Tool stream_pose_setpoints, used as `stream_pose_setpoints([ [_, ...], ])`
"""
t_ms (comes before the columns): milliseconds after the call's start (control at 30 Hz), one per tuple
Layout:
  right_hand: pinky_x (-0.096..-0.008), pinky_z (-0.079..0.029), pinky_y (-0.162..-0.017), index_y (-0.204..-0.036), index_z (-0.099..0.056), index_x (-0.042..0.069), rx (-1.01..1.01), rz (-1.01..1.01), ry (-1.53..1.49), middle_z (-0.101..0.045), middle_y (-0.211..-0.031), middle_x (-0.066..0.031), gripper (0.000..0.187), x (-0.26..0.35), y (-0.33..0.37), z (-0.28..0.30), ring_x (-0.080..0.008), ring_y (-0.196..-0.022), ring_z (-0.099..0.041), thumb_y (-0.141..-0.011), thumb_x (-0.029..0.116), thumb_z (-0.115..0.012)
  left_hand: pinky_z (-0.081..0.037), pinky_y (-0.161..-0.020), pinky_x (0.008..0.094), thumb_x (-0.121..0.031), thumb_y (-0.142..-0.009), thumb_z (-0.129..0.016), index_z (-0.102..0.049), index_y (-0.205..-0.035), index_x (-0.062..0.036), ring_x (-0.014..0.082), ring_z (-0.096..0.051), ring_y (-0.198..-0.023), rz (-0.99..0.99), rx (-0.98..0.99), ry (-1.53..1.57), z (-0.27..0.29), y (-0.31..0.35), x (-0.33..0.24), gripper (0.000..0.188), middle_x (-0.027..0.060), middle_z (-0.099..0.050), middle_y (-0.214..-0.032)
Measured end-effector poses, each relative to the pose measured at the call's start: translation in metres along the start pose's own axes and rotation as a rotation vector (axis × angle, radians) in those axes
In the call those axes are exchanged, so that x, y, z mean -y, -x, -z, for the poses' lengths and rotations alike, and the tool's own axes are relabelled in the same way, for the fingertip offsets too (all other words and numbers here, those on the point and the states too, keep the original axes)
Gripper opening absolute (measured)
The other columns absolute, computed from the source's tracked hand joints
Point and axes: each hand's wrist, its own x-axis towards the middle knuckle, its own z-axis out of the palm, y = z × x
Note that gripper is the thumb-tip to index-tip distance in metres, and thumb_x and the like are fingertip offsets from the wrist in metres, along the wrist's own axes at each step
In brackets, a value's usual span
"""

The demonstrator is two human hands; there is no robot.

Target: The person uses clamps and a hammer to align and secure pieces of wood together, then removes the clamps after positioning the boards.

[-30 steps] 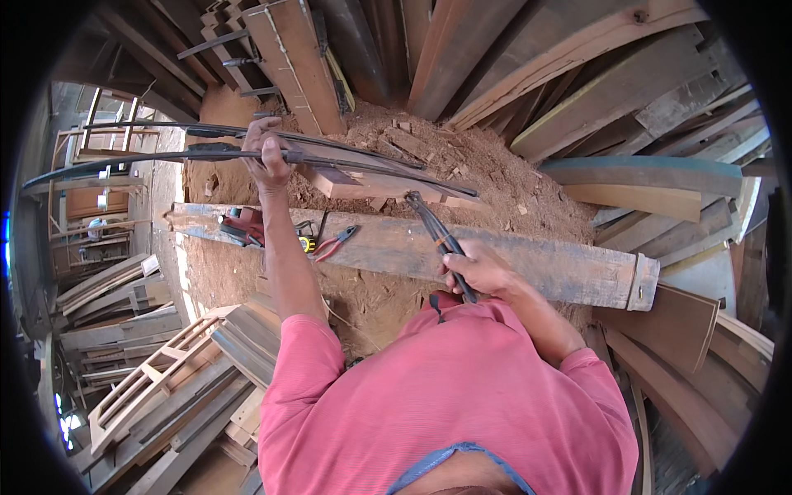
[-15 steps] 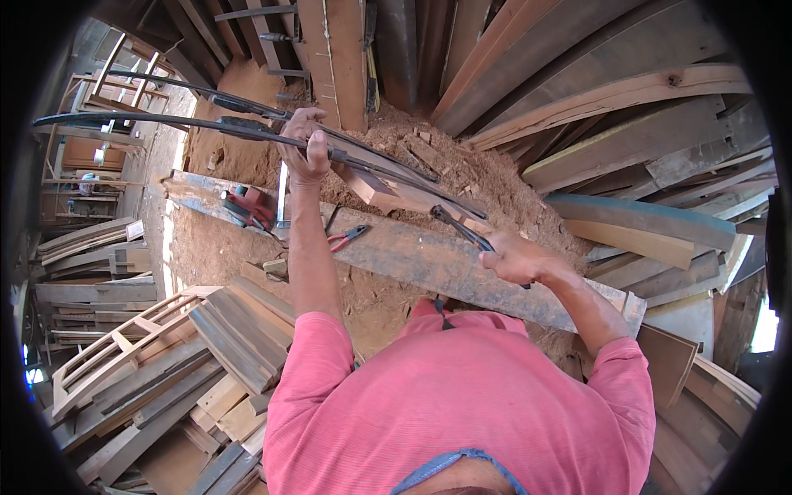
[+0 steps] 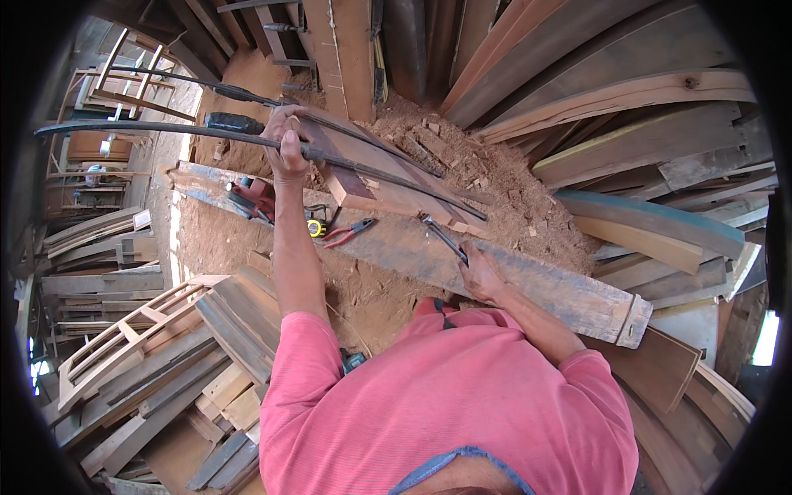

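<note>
My left hand (image 3: 286,153) is closed round a long dark metal bar (image 3: 388,176), apparently part of a bar clamp. A second similar bar (image 3: 375,142) runs almost parallel beyond it, and a black grip (image 3: 234,123) shows beside my fingers. Both bars lie across reddish wooden boards (image 3: 363,191). My right hand (image 3: 483,272) grips a hammer (image 3: 445,238) by its dark handle, its head near the boards' near edge. Below them, a long worn plank (image 3: 528,272) crosses in front of me. Pliers (image 3: 351,233) with red handles and a yellow tape measure (image 3: 316,227) lie on it.
A red power tool (image 3: 252,198) sits on the plank's left part. Wood shavings (image 3: 511,173) cover the ground behind. Stacked planks and curved timbers (image 3: 627,107) lean at the right and back. Offcuts and a slatted wooden frame (image 3: 132,334) are piled at the lower left.
My right hand has drawn left and a little towards me with the hammer, off the boards. My left hand has shifted slightly left, and the tape measure has come into sight.
</note>
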Motion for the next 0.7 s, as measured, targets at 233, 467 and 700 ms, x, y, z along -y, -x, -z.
stream_pose_setpoints([
  [233, -0.0489, -0.052, -0.077, -0.115, -0.055, 0.002, 0.009, 0.196, -0.044, -0.065, -0.094, -0.0238, 0.024, -0.026, -0.017, -0.003, -0.0433, -0.087, -0.064, -0.098, 0.019, -0.056, -0.049, -0.072, 0.0375, -0.051, -0.085, -0.047, -0.066, -0.097, 0.0082, 0.0221, -0.058, -0.064, -0.056, -0.004, -0.013, -0.001, -0.004, 0.005, 0.063, 0.0079, -0.057, -0.055],
  [467, -0.0288, -0.05, -0.06, -0.105, -0.06, -0.003, 0.369, -0.143, -0.73, -0.061, -0.079, -0.0041, 0.023, 0.018, 0.04, 0.044, -0.011, -0.067, -0.059, -0.097, 0.018, -0.059, -0.053, -0.074, 0.0384, -0.047, -0.086, -0.051, -0.066, -0.083, 0.0071, 0.023, -0.06, -0.064, -0.151, -0.005, 0.005, -0.015, -0.005, -0.01, 0.056, 0.0102, -0.058, -0.057],
  [700, -0.0391, -0.054, -0.079, -0.118, -0.065, 0.0, 0.215, -0.214, -0.411, -0.07, -0.096, -0.0096, 0.027, -0.053, 0.089, 0.057, -0.021, -0.085, -0.066, -0.095, 0.01, -0.054, -0.047, -0.07, 0.0376, -0.046, -0.085, -0.048, -0.061, -0.072, 0.0034, 0.0264, -0.06, -0.069, -0.089, -0.009, -0.013, -0.029, -0.001, -0.022, 0.053, 0.0103, -0.056, -0.057],
])
